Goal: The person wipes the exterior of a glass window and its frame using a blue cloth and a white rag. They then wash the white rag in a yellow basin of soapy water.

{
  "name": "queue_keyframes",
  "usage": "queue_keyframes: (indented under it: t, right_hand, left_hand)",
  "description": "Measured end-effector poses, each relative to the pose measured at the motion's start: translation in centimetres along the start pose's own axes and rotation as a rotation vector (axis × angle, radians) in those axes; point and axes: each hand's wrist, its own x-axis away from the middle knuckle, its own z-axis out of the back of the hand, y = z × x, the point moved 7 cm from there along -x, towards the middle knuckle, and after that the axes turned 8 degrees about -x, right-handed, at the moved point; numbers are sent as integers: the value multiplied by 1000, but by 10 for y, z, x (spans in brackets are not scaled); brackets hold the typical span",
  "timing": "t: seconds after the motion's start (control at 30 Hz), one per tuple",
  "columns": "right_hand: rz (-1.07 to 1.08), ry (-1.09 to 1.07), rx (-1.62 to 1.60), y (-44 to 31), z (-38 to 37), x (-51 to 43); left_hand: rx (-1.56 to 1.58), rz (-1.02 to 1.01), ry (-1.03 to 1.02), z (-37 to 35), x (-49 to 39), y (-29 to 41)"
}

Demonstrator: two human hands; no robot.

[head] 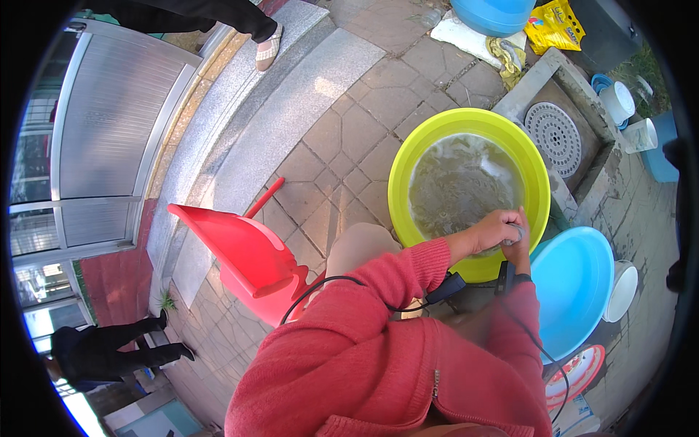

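A yellow-green plastic basin (pixel 401 180) of cloudy, foamy water stands on the paving before me. Over its near right rim, my left hand (pixel 496 230) and my right hand (pixel 516 232) are pressed together around a small piece of wet greyish cloth (pixel 514 234). Fingers of both hands are closed on it, and most of the cloth is hidden between them. The water surface (pixel 464 185) lies just beyond the hands; whether anything lies under it cannot be seen.
Right of the basin are a blue basin (pixel 579 289), a white bucket (pixel 622 292) and a concrete drain trough with a round grate (pixel 554 139). A red plastic chair (pixel 246 257) stands left. Two people (pixel 267 49) (pixel 120 347) are near stone steps (pixel 306 98). Cables cross my arms.
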Motion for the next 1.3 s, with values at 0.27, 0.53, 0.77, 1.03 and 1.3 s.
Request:
queue_keyframes:
  t: [0.27,0.53,0.77,1.03,1.3]
  right_hand:
    - [11,-111,-56,17,-29,-15]
    - [449,50,451,-5,-123,14]
    - [775,355,827,5,-149,15]
    - [611,173,762,20,-146,14]
    - [687,174,1095,30,-170,16]
  left_hand:
    - [395,-87,94,28,3,-6]
    - [661,187,794,109,9,-69]
    - [712,-41,790,83,-9,-74]
    - [689,-159,599,79,-5,-59]
    - [706,-172,732,101,5,-57]
